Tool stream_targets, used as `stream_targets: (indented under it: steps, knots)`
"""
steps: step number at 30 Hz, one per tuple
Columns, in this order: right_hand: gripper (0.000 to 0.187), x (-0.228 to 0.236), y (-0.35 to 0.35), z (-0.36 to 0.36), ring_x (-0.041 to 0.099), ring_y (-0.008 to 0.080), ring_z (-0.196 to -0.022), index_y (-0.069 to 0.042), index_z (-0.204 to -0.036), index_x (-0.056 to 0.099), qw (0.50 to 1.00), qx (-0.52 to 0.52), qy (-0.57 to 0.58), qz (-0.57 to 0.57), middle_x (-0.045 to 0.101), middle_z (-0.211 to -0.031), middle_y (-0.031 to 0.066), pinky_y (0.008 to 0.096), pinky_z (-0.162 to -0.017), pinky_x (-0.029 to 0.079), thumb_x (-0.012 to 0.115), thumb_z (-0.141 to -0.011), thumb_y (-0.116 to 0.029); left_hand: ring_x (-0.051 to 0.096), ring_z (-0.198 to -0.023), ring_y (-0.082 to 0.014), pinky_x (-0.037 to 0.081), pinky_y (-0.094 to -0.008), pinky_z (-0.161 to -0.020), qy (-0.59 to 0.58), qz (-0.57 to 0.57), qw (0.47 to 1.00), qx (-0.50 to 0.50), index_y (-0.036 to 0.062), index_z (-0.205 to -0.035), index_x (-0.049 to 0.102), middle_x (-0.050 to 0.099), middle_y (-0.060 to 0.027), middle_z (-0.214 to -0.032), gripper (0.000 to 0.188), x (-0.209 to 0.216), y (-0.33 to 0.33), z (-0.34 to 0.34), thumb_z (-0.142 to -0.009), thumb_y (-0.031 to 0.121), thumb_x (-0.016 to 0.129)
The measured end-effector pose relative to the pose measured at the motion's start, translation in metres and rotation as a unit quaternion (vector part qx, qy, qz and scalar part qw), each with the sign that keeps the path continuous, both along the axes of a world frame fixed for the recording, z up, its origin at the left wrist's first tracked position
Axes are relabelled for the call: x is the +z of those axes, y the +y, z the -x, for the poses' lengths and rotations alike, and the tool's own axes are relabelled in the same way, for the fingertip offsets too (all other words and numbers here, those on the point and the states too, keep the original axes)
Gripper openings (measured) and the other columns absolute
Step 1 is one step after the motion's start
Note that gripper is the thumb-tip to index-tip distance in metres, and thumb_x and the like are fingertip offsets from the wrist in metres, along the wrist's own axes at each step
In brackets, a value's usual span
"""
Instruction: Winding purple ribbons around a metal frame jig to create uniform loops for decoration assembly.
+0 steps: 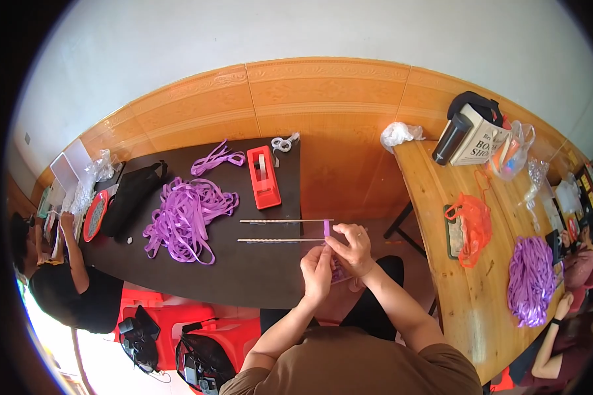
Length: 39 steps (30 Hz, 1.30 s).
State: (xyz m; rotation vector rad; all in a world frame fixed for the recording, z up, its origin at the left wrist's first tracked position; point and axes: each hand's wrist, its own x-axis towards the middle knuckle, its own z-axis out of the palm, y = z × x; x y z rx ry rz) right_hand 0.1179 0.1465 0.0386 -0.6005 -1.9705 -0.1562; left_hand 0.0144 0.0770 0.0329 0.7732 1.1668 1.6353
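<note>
Two slender silver metal rods [280, 222] are lying roughly parallel, a narrow gap between them, extending past the right edge of the dark tabletop [257, 283]. Both are showing a spiral twist on their left stretch and a smoother shank on the right. One short band of flat, glossy purple ribbon [327, 228] is spanning the two rods near their right ends, beyond that edge.

Left hand [317, 271]: fingers are pressing together just below the lower rod; what is between them, cannot tell. Right hand [352, 248]: thumb and index are bending around the rod ends, by the band; whether they are gripping it, cannot tell.

One large heap of loose purple ribbon [188, 217], tangled and looping, is occupying the middle of the tabletop. One smaller ribbon bunch [217, 159] is lying toward the far edge. One red, hard-shelled, oblong tape dispenser [265, 191] is standing near the right edge, holding one pale roll. One white, double-looped item is sitting at the far right corner. One soft black pouch [130, 204] and one red-rimmed oval tray [89, 227] are lying toward the left end.
</note>
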Motion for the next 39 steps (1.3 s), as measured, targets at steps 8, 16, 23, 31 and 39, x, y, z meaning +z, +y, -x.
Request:
stream_targets:
  steps: [8,16,23,31,39]
  knots:
    - [0.020,0.003,-0.001,0.003,0.059,0.0242,-0.078,-0.007,-0.084,0.064,0.999,0.035,-0.009,-0.008,0.057,-0.096,0.0095,0.0344,-0.060,0.043,0.068,-0.064,-0.008,0.051,-0.068,-0.0076,0.039,-0.0233,-0.061,-0.138,0.048,0.988,0.042,0.0051,-0.089,0.059,0.058,-0.0017,-0.076,0.022,-0.006,-0.003,-0.005,-0.093,0.024,0.049]
    - [0.014,0.006,-0.009,0.003,0.059,0.0232,-0.075,-0.004,-0.079,0.062,0.998,0.031,-0.025,-0.045,0.058,-0.096,0.0100,0.0340,-0.058,0.042,0.067,-0.065,-0.004,0.056,-0.089,-0.0177,0.041,-0.0317,-0.075,-0.370,0.085,0.925,-0.016,0.0050,-0.099,0.058,0.061,-0.0060,-0.093,0.040,0.012,0.003,-0.005,-0.097,0.038,0.036]
    - [0.012,0.015,-0.014,0.002,0.059,0.0226,-0.074,-0.001,-0.076,0.062,0.998,0.040,-0.040,-0.033,0.058,-0.096,0.0109,0.0331,-0.058,0.041,0.065,-0.064,-0.004,0.058,-0.080,-0.0178,0.046,-0.0301,-0.070,-0.346,0.091,0.934,0.004,0.0014,-0.094,0.058,0.061,-0.0088,-0.087,0.020,0.018,0.009,0.004,-0.094,0.015,0.043]
    - [0.014,0.016,-0.015,0.000,0.059,0.0223,-0.073,-0.001,-0.076,0.063,0.997,0.039,-0.053,-0.044,0.058,-0.096,0.0108,0.0324,-0.057,0.040,0.066,-0.063,-0.005,0.052,-0.081,-0.0151,0.042,-0.0297,-0.074,-0.355,0.141,0.923,-0.052,0.0092,-0.091,0.054,0.057,-0.0038,-0.088,0.017,0.035,0.005,0.010,-0.094,0.019,0.041]
    - [0.010,0.033,-0.005,0.002,0.058,0.0235,-0.083,0.001,-0.086,0.061,0.963,0.047,0.151,0.219,0.056,-0.094,0.0137,0.0302,-0.069,0.047,0.065,-0.078,-0.003,0.051,-0.091,-0.0208,0.038,-0.0360,-0.081,-0.331,0.165,0.926,-0.073,0.0086,-0.098,0.051,0.056,-0.0060,-0.100,0.021,0.027,0.008,0.014,-0.095,0.025,0.038]
